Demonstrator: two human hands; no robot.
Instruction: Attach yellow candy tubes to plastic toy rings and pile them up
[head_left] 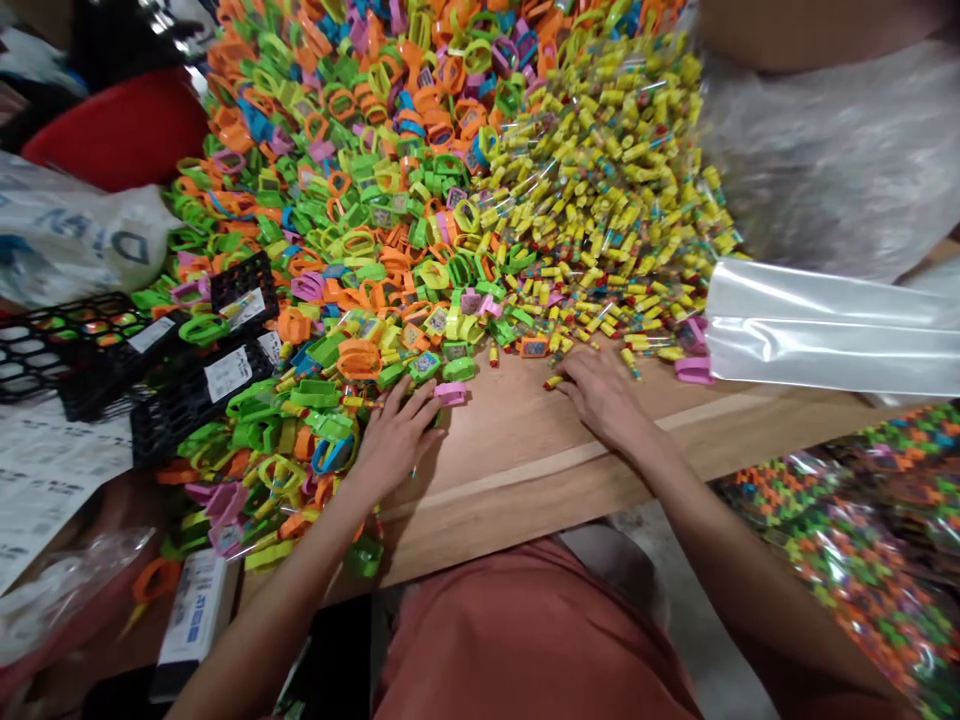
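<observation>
My left hand [401, 432] lies with fingers spread at the edge of a heap of plastic toy watches [360, 358]. Its fingertips are beside a pink toy watch [451, 393] and a green one [459, 370]. On the bare wood to the right, my right hand [604, 398] has its fingers bent downward. A small yellow tube with a red end [553, 382] sits at its thumb and fingertip, seemingly pinched. Just beyond lie an orange toy watch [534, 347] and a large pile of similar yellow tubes [600, 200].
Clear plastic bags [832, 325] lie on the table's right side. Black plastic trays [202, 385] and printed sheets [52, 470] are at the left. A white box [196, 605] stands near the left front. Filled bags [847, 540] lie below the table's right edge.
</observation>
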